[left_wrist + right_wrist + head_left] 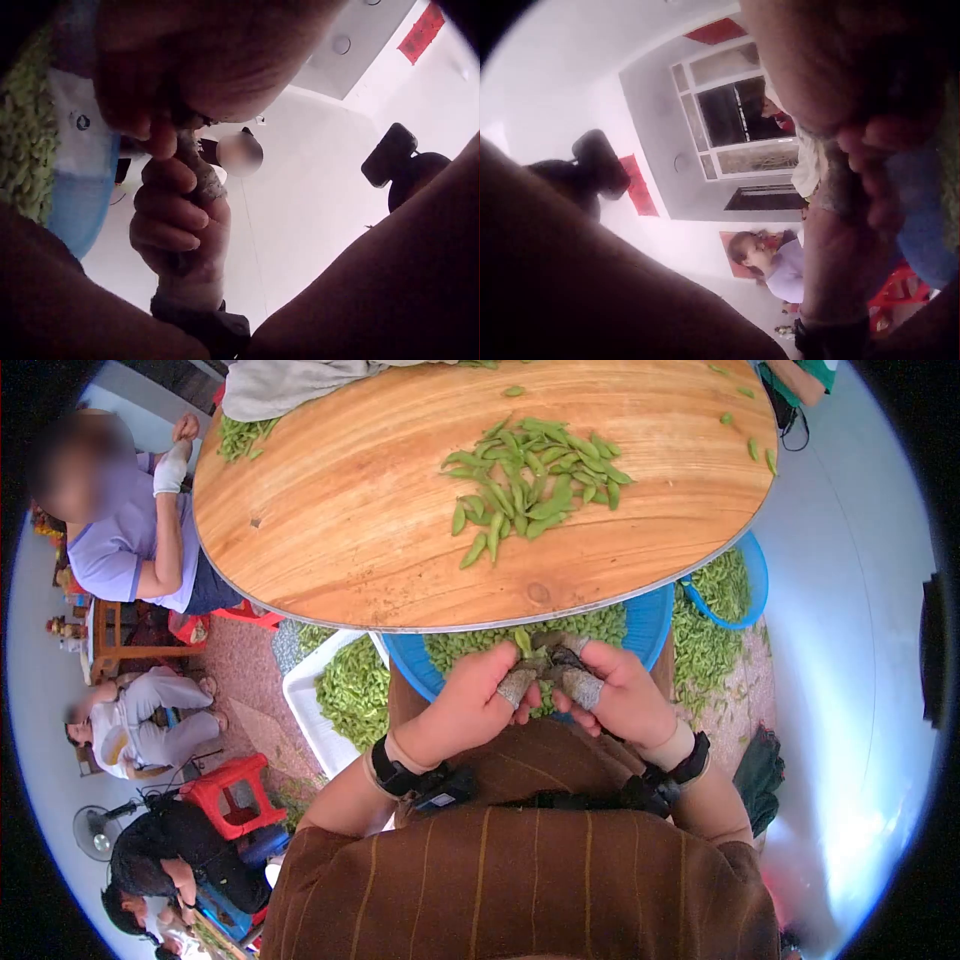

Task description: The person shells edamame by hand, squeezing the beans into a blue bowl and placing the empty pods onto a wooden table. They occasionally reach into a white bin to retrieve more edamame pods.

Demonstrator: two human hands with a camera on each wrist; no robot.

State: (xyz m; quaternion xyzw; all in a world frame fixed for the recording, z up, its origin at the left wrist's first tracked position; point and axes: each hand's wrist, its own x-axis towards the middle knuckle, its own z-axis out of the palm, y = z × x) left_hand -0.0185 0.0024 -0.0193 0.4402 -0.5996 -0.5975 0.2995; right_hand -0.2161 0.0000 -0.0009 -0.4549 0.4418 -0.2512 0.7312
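Note:
In the head view my left hand (470, 695) and right hand (630, 695) meet just off the near edge of the table. Grey, dirt-stained wraps cover both thumbs. Between the fingertips a green soybean pod (523, 642) is pinched, its tip poking up beside the left fingers. The fingers of my right hand (176, 217) curl inward in the left wrist view, close against the left hand. Under both hands stands a blue basin (405, 665) holding shelled green beans (600, 625). The right wrist view is dark, and there the pod is hidden by the fingers.
A wooden table (340, 530) carries a pile of pods (540, 470) and a grey cloth (290, 388). On the left is a white tray (305, 695) of pods, with a red stool (230, 795) behind it. A blue basket (762, 585) lies right among more pods. Several people sit leftward.

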